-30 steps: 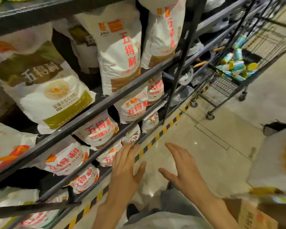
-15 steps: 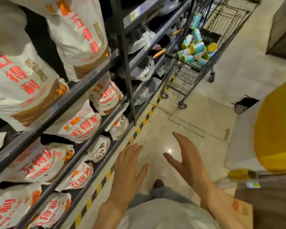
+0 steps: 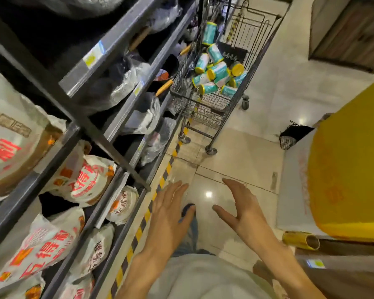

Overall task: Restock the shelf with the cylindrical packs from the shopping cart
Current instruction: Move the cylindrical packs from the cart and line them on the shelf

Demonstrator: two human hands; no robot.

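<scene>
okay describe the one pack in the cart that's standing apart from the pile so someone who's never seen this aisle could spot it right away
Find the wire shopping cart parked against the dark metal shelf partway down the aisle. Most teal packs with yellow ends lie heaped in its basket. The lone pack sits higher and farther back, against the cart's shelf-side wall, clear of the heap.

One shopping cart (image 3: 205, 108) holds about eleven cylindrical packs (image 3: 219, 72); two hands show.
</scene>
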